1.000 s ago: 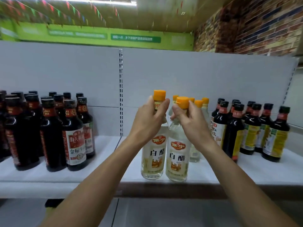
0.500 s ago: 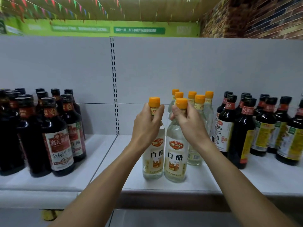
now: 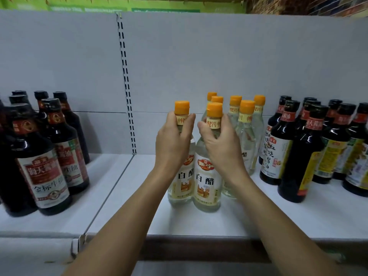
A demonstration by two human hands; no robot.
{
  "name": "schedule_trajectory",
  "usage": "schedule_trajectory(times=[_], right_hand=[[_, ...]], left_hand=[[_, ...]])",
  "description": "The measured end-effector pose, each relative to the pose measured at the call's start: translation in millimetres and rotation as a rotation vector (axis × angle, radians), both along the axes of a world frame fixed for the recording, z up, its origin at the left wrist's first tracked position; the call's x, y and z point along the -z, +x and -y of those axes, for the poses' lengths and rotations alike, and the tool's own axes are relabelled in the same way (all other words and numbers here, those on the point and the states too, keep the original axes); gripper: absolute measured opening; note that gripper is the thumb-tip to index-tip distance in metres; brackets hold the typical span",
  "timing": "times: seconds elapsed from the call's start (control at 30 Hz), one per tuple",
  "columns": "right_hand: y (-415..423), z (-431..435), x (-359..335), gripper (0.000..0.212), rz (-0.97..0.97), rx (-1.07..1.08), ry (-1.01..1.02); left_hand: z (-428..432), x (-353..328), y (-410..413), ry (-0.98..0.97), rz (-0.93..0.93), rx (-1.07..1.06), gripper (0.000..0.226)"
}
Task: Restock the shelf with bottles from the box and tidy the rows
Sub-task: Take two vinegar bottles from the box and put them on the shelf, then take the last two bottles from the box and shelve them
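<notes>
Two touching vinegar bottles [image 3: 207,182] stand on the shelf [image 3: 258,216], left hand [image 3: 171,142] and right hand [image 3: 221,144] fingers [image 3: 225,124] gripping their necks.

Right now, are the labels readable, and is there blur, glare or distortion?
Head view: labels on the two front vinegar bottles are sharp; the dark bottles at the left edge are softer; the dark bottles on the right lean outward from wide-angle distortion and carry small glints.
</notes>
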State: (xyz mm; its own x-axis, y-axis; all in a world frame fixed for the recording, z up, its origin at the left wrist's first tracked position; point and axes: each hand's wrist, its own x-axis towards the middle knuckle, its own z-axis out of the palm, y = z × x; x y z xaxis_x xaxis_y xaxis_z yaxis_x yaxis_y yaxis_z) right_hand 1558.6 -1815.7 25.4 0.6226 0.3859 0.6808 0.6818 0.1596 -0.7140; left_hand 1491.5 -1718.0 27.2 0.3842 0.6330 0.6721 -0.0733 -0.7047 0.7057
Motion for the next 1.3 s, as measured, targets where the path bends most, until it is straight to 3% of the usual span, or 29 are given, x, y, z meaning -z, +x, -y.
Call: schedule_trajectory(times=[0.47, 0.63, 0.9, 1.03, 1.3], right_hand=[[-16, 8, 8, 0.015, -0.084, -0.025, 0.048], [-21, 17, 10, 0.037, -0.098, 0.035, -0.127], [-50, 40, 46, 0.079, -0.146, 0.24, -0.334], [-75, 50, 61, 0.076, -0.193, 0.32, -0.36], [-147, 58, 80, 0.055, -0.194, 0.28, -0.41]], left_hand=[[1, 2, -14, -0.064, -0.058, 0.118, 0.04], [-2, 8, -38, -0.025, -0.248, 0.199, 0.04], [9, 44, -93, -0.012, -0.283, 0.162, 0.06], [18, 54, -120, -0.009, -0.281, 0.23, 0.054], [40, 75, -160, -0.053, -0.21, 0.372, 0.038]])
